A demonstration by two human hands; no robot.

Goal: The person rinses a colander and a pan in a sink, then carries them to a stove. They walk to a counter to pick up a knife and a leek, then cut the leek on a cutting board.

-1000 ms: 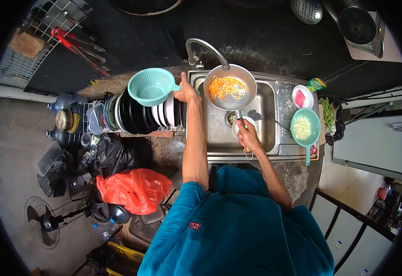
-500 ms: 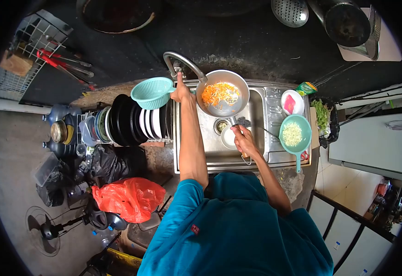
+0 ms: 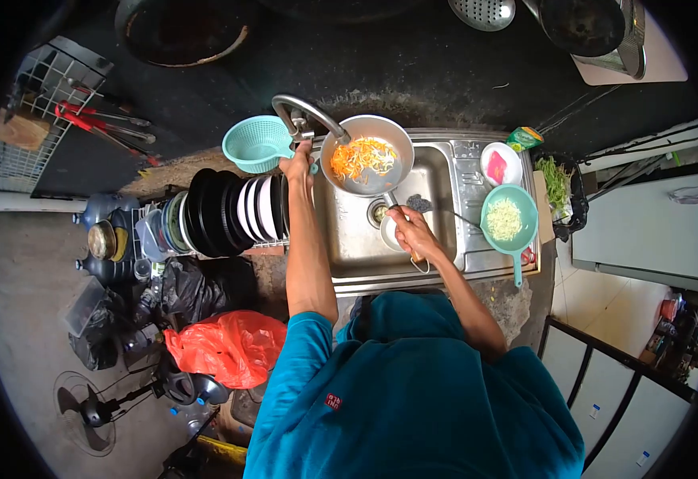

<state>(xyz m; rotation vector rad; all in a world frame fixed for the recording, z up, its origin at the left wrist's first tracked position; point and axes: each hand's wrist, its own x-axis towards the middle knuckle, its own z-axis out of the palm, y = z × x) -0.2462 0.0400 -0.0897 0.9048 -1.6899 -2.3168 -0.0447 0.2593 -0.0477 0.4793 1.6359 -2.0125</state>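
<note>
My right hand (image 3: 413,233) is closed around the handle of a metal saucepan (image 3: 398,145), held over the sink (image 3: 341,247). Orange and whitish shreds (image 3: 363,160) lie inside the pan. Its left rim is under the spout of the curved faucet (image 3: 317,106); I cannot make out running water. My left hand (image 3: 296,164) reaches to the faucet base with fingers closed at its lever, partly hidden. A turquoise colander (image 3: 255,145) sits beside this hand, its handle passing behind the fingers. Below the pan, a white bowl (image 3: 391,236) is partly hidden by my right hand.
Right of the basin stand a turquoise strainer (image 3: 517,199) with pale shreds and a white bowl (image 3: 511,164) with something pink. A dark scrubber (image 3: 419,203) lies in the sink. Plates and black pans fill a rack (image 3: 229,211) at left. Pans hang on the dark wall.
The view has shifted slightly. The saucepan has moved a little left, further under the spout, and the shreds sit more to its left. Both hands keep their places on faucet and handle.
</note>
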